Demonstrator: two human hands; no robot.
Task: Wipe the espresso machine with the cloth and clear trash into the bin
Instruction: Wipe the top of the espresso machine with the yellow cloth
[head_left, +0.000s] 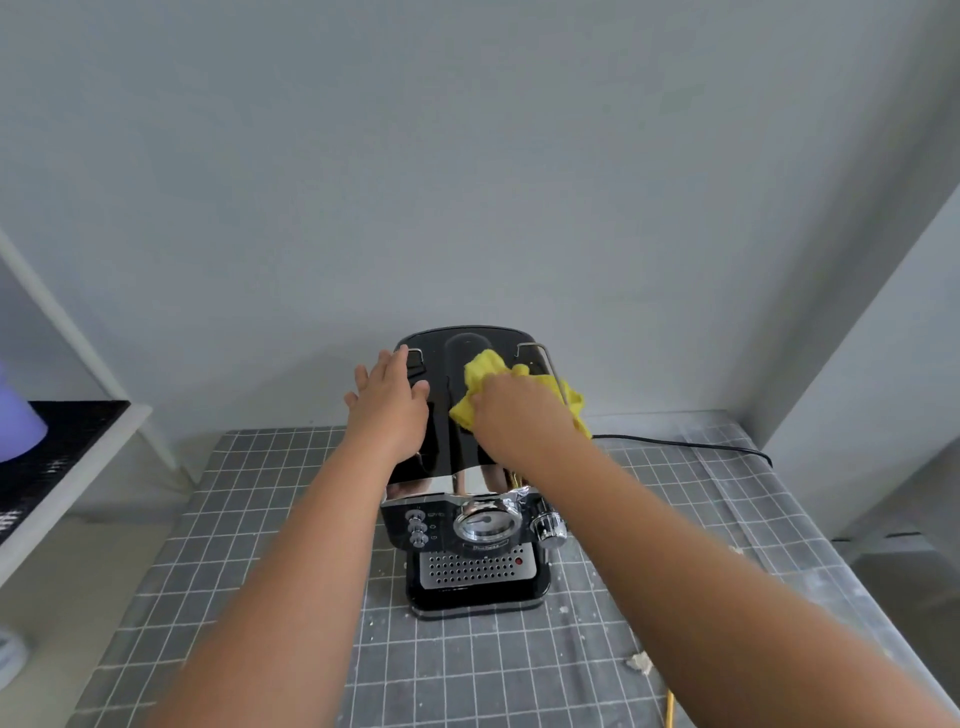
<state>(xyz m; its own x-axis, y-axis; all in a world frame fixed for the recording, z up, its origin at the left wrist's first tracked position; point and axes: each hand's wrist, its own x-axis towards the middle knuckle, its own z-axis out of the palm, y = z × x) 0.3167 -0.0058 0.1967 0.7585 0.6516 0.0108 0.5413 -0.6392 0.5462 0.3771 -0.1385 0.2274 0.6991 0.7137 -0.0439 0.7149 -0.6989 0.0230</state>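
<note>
A black and chrome espresso machine (470, 525) stands on a grey gridded mat (260, 597), its drip tray facing me. My left hand (389, 410) lies flat with fingers spread on the left of the machine's glossy black top. My right hand (519, 421) presses a crumpled yellow cloth (488, 371) onto the right side of that top. A small crumpled paper scrap (640, 662) lies on the mat at the lower right, with fine crumbs scattered around the machine's base. No bin is in view.
A black power cord (691, 444) runs from behind the machine to the right. A white wall stands close behind, and a white panel rises at the right. At the left is a white shelf (67, 467) with a purple object (18, 421). A yellow strip (670, 709) shows at the bottom edge.
</note>
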